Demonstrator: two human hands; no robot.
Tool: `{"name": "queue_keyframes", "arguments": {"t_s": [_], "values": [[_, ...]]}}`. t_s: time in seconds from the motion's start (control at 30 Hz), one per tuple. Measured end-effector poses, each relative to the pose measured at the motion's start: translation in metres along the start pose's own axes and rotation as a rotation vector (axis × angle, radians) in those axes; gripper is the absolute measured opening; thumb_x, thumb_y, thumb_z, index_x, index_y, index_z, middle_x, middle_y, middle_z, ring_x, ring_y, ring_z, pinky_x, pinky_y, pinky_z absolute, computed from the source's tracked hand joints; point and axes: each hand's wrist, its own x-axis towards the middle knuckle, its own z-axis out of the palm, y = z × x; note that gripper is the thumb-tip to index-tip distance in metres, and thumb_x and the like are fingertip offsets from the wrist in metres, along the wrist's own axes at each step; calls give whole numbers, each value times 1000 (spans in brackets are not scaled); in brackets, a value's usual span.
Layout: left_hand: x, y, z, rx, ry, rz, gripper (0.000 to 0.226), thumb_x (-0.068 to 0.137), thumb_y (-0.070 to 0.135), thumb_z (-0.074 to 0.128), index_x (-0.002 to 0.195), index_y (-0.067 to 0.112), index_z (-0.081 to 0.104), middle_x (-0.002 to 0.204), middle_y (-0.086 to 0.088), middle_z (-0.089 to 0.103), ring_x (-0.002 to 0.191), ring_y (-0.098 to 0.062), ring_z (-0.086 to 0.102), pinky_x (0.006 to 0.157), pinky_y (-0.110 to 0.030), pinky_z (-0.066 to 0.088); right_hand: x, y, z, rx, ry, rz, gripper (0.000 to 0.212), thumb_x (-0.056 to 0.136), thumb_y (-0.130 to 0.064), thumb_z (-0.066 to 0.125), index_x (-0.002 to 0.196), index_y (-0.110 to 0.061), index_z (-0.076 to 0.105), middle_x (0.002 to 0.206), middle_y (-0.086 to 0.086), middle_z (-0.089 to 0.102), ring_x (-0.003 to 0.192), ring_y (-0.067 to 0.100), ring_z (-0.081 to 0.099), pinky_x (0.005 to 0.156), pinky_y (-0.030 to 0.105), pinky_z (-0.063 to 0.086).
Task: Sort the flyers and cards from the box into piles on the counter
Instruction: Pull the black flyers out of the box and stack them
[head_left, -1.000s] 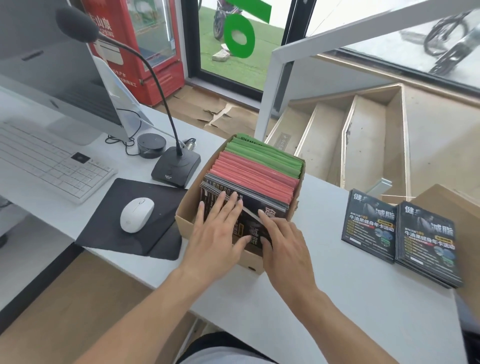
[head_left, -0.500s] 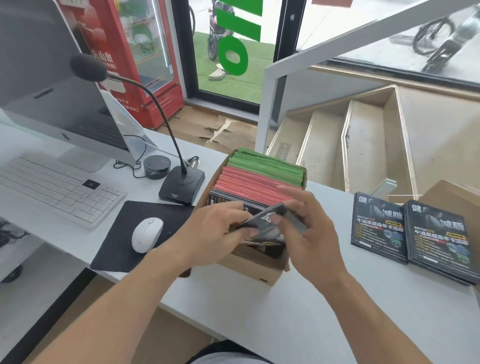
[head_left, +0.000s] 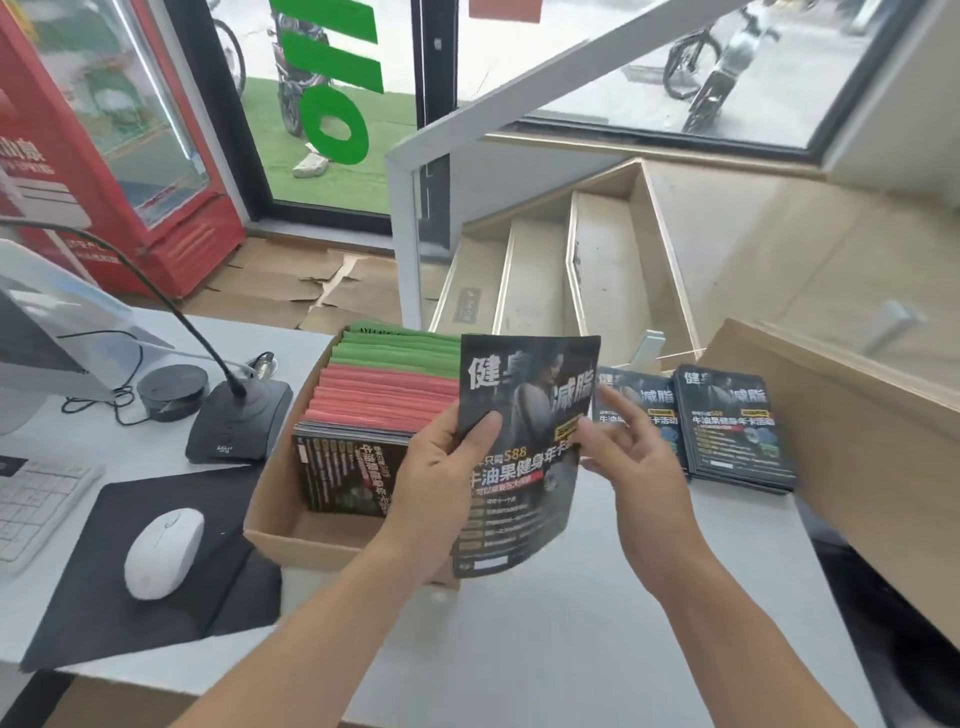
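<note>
A brown cardboard box stands on the white counter. Inside it are green cards at the back, red cards in the middle and black flyers at the front. My left hand grips one black flyer upright above the box's right side, thumb on its front. My right hand touches the flyer's right edge with its fingertips, fingers loosely spread. Two piles of the same black flyers lie side by side on the counter to the right.
Left of the box stand a gooseneck microphone base, a round black puck, a white mouse on a black mat, a keyboard and a monitor foot. A wooden panel rises at the right. Stairs drop behind the counter.
Both hands went from leafing through the black flyers in the box to lifting one out. The flyer now stands upright in my left hand, higher and further right.
</note>
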Motion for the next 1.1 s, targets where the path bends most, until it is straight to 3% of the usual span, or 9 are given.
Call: {"name": "queue_keyframes", "arguments": {"t_s": [0.1,0.2,0.37,0.57,0.67,0.73,0.87,1.03,1.1], "values": [[7,-8,24,-38,-92,-82,23,96,30,63,115,21,73,114,-16,73,108,-42,68,100,-62,49,1,-3,-25,-56,31,29,35,87,-33,73,120,-40,62,102,-7,73,98,15,71,83,38,57],[14,-28,44,79,-116,-69,22,102,22,55,117,19,71,111,-8,76,105,-28,71,95,-48,55,3,-3,-48,-5,38,47,17,92,-21,69,109,-22,66,102,4,76,97,29,73,86,51,58],[23,-64,66,354,-61,-3,17,104,17,54,114,22,67,104,8,75,100,-1,66,83,-15,44,9,29,-70,-178,164,-99,22,94,-11,69,110,-26,66,105,-6,75,102,18,70,89,46,57],[23,-89,66,453,-50,24,21,103,15,54,118,28,60,107,16,73,104,-8,67,90,-29,47,18,60,-91,-184,82,2,29,92,-8,71,114,-26,65,108,-2,74,104,23,69,92,53,55],[18,-81,68,519,-43,157,53,102,9,57,146,33,40,114,35,62,107,5,61,90,-16,46,12,60,-93,-302,106,-112,53,93,-10,69,129,-43,49,123,-14,64,110,14,63,94,37,53],[17,-78,69,601,-52,275,65,101,7,56,154,36,30,123,31,58,118,8,54,93,-8,41,8,59,-93,-402,105,-211,70,96,-9,65,145,-48,33,134,-25,51,117,5,55,95,23,47],[20,-91,67,715,-70,455,54,100,-1,53,142,33,51,115,5,58,111,-9,57,92,-14,44,9,66,-92,-615,65,-393,57,98,-1,56,139,-39,45,125,-13,52,119,3,50,93,20,45],[25,-95,68,685,-51,468,42,99,-5,52,132,21,58,116,3,63,111,-14,61,91,-26,51,16,62,-99,-655,43,-431,46,98,3,53,129,-31,55,117,-7,60,106,3,57,84,16,47],[25,-93,68,680,-46,485,40,99,-6,52,130,18,59,115,3,63,111,-12,61,89,-20,49,16,60,-102,-661,35,-473,44,98,4,53,128,-29,56,115,-7,61,103,4,59,82,15,47]]}}
